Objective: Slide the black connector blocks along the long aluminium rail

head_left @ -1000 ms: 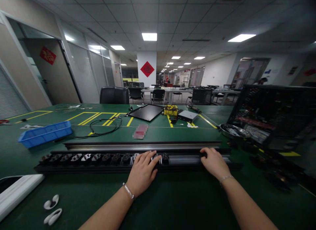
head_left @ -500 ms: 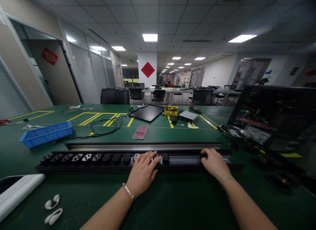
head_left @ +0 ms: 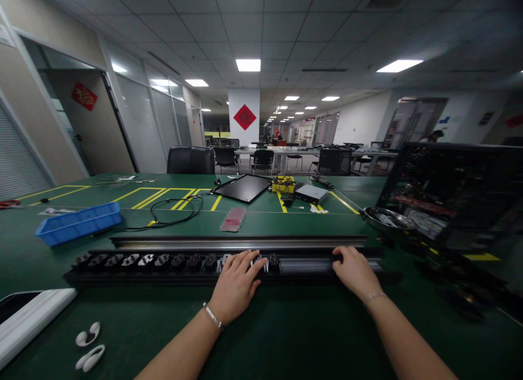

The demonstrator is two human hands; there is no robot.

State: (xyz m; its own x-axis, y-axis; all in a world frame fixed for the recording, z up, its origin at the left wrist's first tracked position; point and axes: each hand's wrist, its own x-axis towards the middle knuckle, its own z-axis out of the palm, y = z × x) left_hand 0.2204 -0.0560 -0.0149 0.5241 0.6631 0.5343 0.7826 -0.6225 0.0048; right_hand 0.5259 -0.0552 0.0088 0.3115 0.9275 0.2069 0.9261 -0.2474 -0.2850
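Observation:
A long black rail (head_left: 310, 265) lies across the green table (head_left: 286, 336) in front of me, with a row of small socket modules (head_left: 147, 259) seated along its left half. My left hand (head_left: 237, 283) lies on the rail at the right end of that row, fingers stretched and spread over the last modules. My right hand (head_left: 355, 270) sits further right on the bare part of the rail, fingers curled over its far edge. A second long metal strip (head_left: 237, 241) lies parallel just behind the rail.
A blue bin (head_left: 79, 222) and a black cable loop (head_left: 175, 211) sit at the left back. A white strip (head_left: 32, 323) and two white clips (head_left: 89, 347) lie near left. A metal bowl (head_left: 386, 218) and an open black case (head_left: 453, 189) stand right.
Both hands stay where they were on the rail. Only the view has shifted slightly.

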